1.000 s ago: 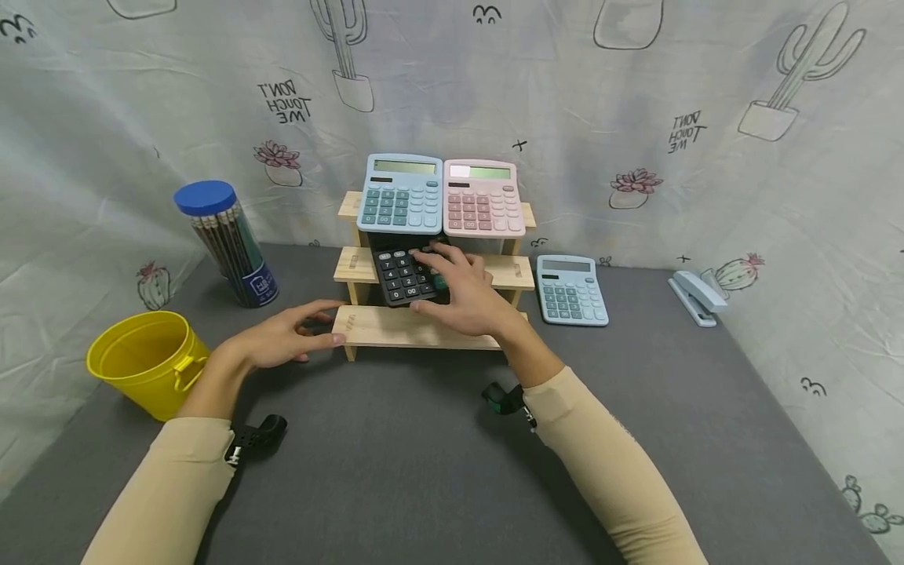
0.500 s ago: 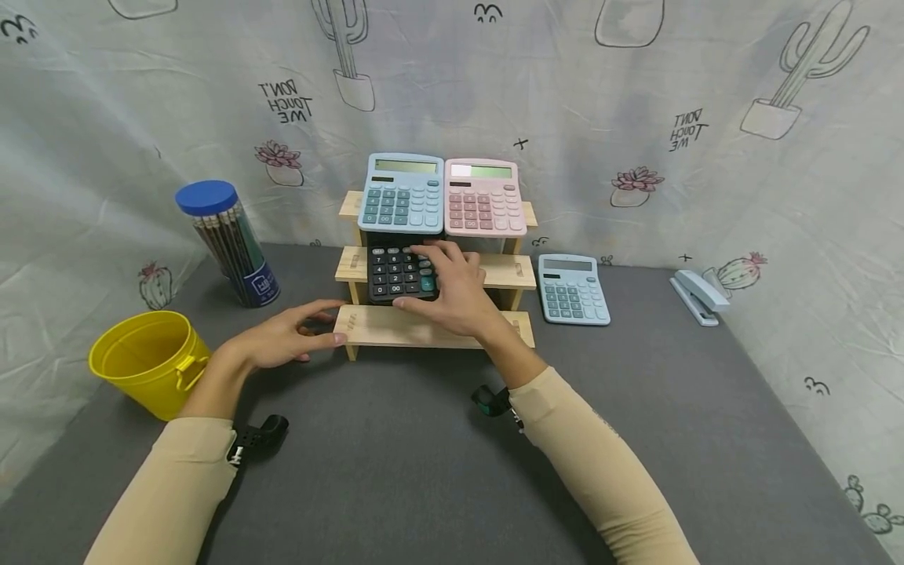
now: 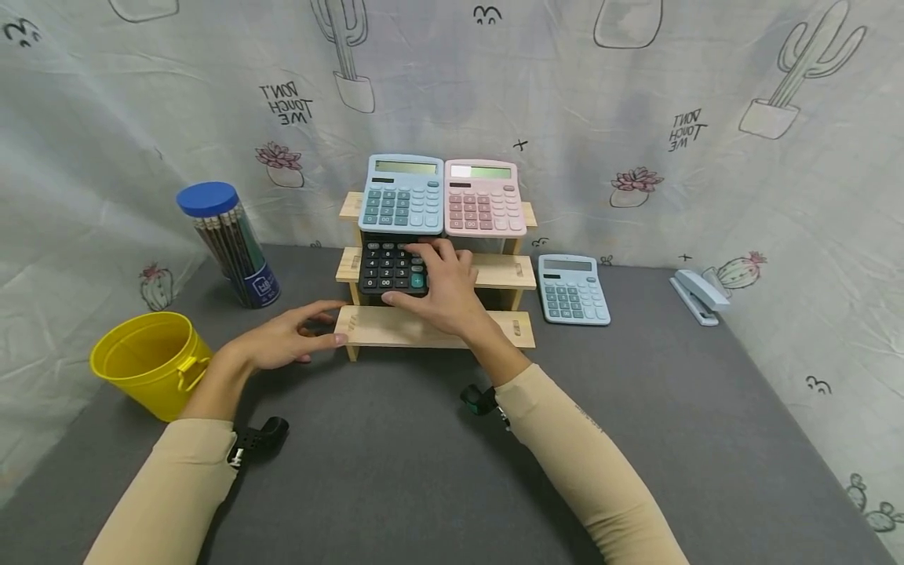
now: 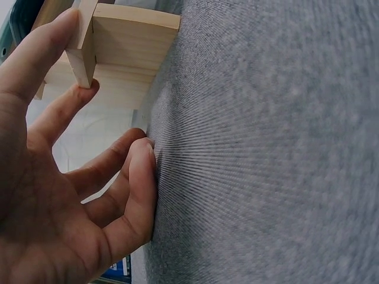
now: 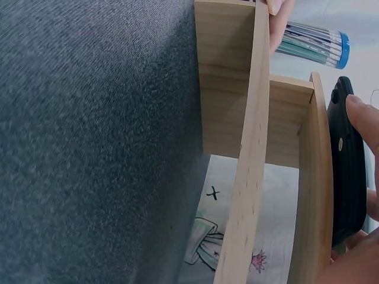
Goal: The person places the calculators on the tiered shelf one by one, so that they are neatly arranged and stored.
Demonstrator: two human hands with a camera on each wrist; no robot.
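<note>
A black calculator [image 3: 384, 269] lies at the left of the middle step of a three-step wooden shelf [image 3: 424, 328]. My right hand [image 3: 452, 294] holds it by the right side, thumb at the front edge and fingers over the far side. In the right wrist view the calculator [image 5: 348, 177] shows edge-on against the step's board. At the lowest step's left end, my left hand [image 3: 282, 339] pinches the board between thumb and index finger, the other fingers loosely bent near the tabletop. Blue [image 3: 401, 195] and pink [image 3: 483, 199] calculators lean side by side on the top step.
Right of the shelf lies another light blue calculator [image 3: 574, 290], with a light blue stapler [image 3: 698, 298] farther right. A yellow bucket [image 3: 148, 365] stands beside the left forearm. Behind it is a blue-lidded tub of pencils [image 3: 229, 243]. A printed curtain [image 3: 452, 94] hangs behind.
My right hand has slid the black calculator leftward along the middle step and straightened it from a slight tilt. The left hand stays at the lowest step's end.
</note>
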